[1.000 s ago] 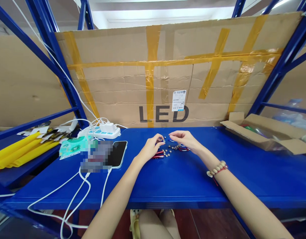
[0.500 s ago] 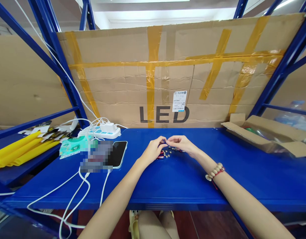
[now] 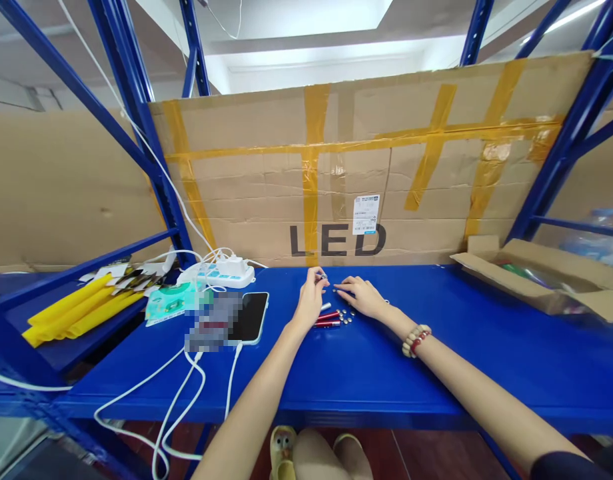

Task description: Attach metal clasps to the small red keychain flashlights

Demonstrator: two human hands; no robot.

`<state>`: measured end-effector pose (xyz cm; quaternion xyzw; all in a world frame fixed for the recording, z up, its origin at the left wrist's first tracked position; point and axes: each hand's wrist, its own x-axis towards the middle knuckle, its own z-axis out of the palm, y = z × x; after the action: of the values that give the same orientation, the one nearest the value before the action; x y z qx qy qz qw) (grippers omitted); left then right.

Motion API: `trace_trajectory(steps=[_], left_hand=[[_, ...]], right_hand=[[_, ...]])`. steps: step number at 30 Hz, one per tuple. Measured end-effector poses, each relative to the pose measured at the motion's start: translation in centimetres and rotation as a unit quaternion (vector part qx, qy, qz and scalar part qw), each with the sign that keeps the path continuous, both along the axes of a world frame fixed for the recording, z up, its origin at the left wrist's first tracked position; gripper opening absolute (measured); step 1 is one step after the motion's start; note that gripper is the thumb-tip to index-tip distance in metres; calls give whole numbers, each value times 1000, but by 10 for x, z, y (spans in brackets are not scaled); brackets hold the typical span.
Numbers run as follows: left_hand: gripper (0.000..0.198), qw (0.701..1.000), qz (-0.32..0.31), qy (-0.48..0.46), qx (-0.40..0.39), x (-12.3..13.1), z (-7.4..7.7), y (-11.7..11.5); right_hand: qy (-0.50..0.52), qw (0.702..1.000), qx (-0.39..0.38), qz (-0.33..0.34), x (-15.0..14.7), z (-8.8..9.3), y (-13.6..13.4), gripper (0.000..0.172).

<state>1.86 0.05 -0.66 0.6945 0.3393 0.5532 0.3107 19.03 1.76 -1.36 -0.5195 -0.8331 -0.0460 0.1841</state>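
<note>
My left hand [image 3: 311,299] is raised a little above the blue shelf [image 3: 346,360], its fingertips pinched on a tiny silvery part [image 3: 320,275]. My right hand [image 3: 362,297] lies low on the shelf with fingers stretched toward the left hand, next to a small heap of silvery button cells [image 3: 345,315]. Two slim red pen-like sticks [image 3: 326,320] lie on the shelf just below my left hand. A bead bracelet [image 3: 414,339] sits on my right wrist. Whether the right fingers hold anything is too small to tell.
A phone [image 3: 250,317] with a white cable lies left of my hands, beside a blurred patch, a green packet [image 3: 170,301] and a white power strip [image 3: 217,272]. Yellow strips [image 3: 74,312] lie far left. An open cardboard box [image 3: 541,280] stands at the right, a taped cardboard sheet behind.
The view has tilted up and shifted. My hands, which met fingertip to fingertip, have parted: the left lifted with the small part, the right dropped to the shelf by the button cells.
</note>
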Motion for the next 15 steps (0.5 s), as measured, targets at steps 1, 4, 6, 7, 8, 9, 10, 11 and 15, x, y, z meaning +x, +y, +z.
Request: trace_trajectory(steps=[1,4,6,7,8,9,10,11,15], left_hand=[[10,1000,1,1,10,0,0,0],[10,999,6,12,36,0,1,0],[11,999,12,14,41,1,1,0],[12,999,14,16,41,1,1,0],[13,999,15,17,43,1,1,0],[13,999,15,19,48,1,1,0],[14,998,14,22,56,2,1,-1],[14,997,15,25,65,2,1,-1],[18,986,74,100,108,-3,6,-4]], right_hand=[[-22,1000,0,-1,-4,1,2,33],[-64,998,-4,-6,-10,8,9,28],[-68,997,-13,-21,-13,12,11,24],[-66,997,-19,-28,-14,14,11,22],[-63,997,-25,-35,-14,16,10,21],[-60,997,-29,-40,-15,17,10,20],[-56,997,-32,-44,-16,18,9,19],[-53,997,-33,-47,-16,18,8,18],[-35,996,-43,-66,-16,17,4,17]])
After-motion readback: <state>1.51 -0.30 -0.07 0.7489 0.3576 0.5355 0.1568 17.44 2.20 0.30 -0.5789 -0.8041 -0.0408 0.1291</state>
